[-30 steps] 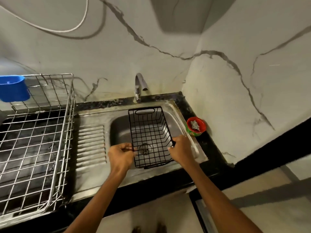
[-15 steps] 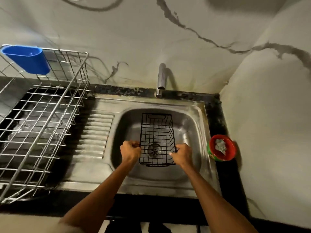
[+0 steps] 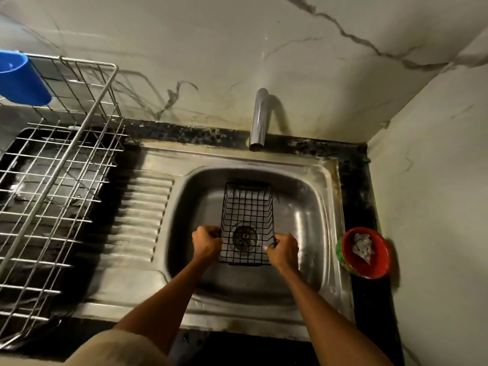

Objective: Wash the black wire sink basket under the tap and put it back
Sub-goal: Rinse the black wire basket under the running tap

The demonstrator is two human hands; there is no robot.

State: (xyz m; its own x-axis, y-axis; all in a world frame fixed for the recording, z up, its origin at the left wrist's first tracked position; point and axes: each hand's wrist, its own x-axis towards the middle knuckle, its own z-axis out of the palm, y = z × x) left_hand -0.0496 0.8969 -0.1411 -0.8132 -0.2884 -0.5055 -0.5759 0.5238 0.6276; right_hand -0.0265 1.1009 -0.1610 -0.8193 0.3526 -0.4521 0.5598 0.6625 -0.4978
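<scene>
Both hands are clamping onto the black wire basket [image 3: 247,223]. The left hand [image 3: 206,243] is gripping the left side near the front, and the right hand [image 3: 284,250] is gripping the right side w/ fingers curled round the wire. The hands are apart, w/ the basket between them.

The basket is sitting down inside the sink [image 3: 311,207], right over the drain [image 3: 244,235], which is showing thru the wires. I can't tell if it is touching the bottom or hanging just above it.

The tap [image 3: 260,120] is pointing down at the back edge of the sink. No water is coming out that I can see. So the washing step is prob. just starting.

To do this step well:
- The tap is needing to be turned on, so one hand is going to have to let go. The other hand should be gripping tight so the basket isn't tipping.
- The basket is near the front of the sink and the tap is at the back, so the basket should be going back and up, under the spout.
- Turning the basket around under the water is helping every wire get wet, corners too.
- Wet wire is slippy, so hold firm.

The red bowl [image 3: 365,253] is sitting on the surface just beside the sink, so watch the right elbow. The big metal rack [image 3: 58,175] is well apart on the left.
</scene>
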